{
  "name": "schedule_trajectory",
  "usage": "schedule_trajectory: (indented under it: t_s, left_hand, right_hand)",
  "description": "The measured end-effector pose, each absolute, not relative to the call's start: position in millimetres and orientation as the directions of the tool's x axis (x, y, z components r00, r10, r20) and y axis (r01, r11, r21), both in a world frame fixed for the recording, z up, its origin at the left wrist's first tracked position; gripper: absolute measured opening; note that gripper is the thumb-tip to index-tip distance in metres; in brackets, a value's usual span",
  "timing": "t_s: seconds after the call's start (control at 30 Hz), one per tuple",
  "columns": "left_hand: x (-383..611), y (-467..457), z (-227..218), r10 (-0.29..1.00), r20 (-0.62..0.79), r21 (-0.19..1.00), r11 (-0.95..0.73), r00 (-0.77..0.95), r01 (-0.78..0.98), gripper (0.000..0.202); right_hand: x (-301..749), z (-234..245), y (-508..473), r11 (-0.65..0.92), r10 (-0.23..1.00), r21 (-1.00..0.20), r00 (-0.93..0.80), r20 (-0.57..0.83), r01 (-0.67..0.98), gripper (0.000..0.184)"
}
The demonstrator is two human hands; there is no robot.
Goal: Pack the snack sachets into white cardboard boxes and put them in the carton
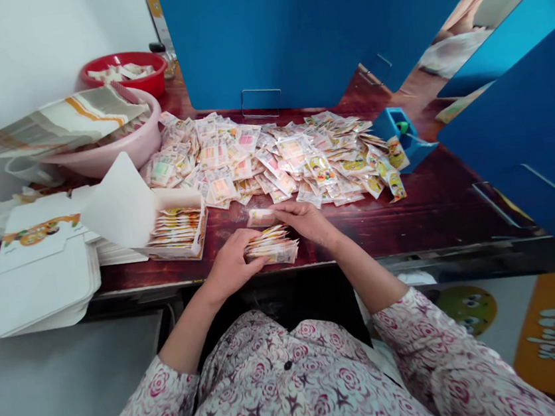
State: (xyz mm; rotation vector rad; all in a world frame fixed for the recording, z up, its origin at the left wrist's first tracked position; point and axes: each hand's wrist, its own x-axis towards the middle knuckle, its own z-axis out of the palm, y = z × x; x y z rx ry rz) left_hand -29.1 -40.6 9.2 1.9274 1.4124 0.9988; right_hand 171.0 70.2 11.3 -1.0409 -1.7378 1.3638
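Note:
My left hand (231,264) grips a small stack of printed plastic sachets (272,247) at the table's front edge. My right hand (305,222) lies just beyond that stack, its fingertips pressing a single sachet (261,217) against the tabletop. A large loose heap of colourful sachets (262,159) spreads across the table in front of both hands. To the left, an open white carton (177,234) holds sachets laid in overlapping rows, its lid standing up.
Flat white printed cartons (38,262) are piled at the left edge. A pink basin (106,154) and a red basin (124,72) stand behind them. A blue holder (402,137) sits on the dark red table (408,213), with blue partitions (287,26) beyond and right.

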Motion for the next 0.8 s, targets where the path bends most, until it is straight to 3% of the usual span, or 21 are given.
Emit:
schedule_trajectory:
  t_s: [0.13,0.27,0.47,0.63,0.8]
  left_hand:
    - [-29.4,-41.3,9.0,0.945,0.272,0.757,-0.326,0.181,0.567,0.036]
    - [-29.5,-41.3,9.1,0.942,0.28,0.748,-0.334,0.183,0.574,0.036]
    - [-29.1,-41.7,8.7,0.947,0.27,0.748,-0.321,0.176,0.581,0.04]
    - [-27.9,-43.0,5.9,0.942,0.297,0.722,-0.329,0.157,0.609,0.043]
    - [-26.5,-42.0,0.3,0.94,0.334,0.726,-0.304,0.069,0.617,0.072]
  right_hand:
    - [172.6,6.7,74.2,0.144,0.95,-0.986,-0.292,0.112,0.09,0.031]
    - [173.2,5.6,75.2,0.127,0.958,-0.989,-0.27,0.101,0.081,0.034]
    - [173.1,10.4,60.9,0.129,0.894,-0.977,-0.447,0.042,0.167,0.031]
    - [179.2,18.5,48.4,0.181,0.876,-0.96,-0.479,0.06,0.212,0.038]
    - [185.2,26.1,36.2,0.182,0.837,-0.953,-0.547,0.02,0.243,0.051]
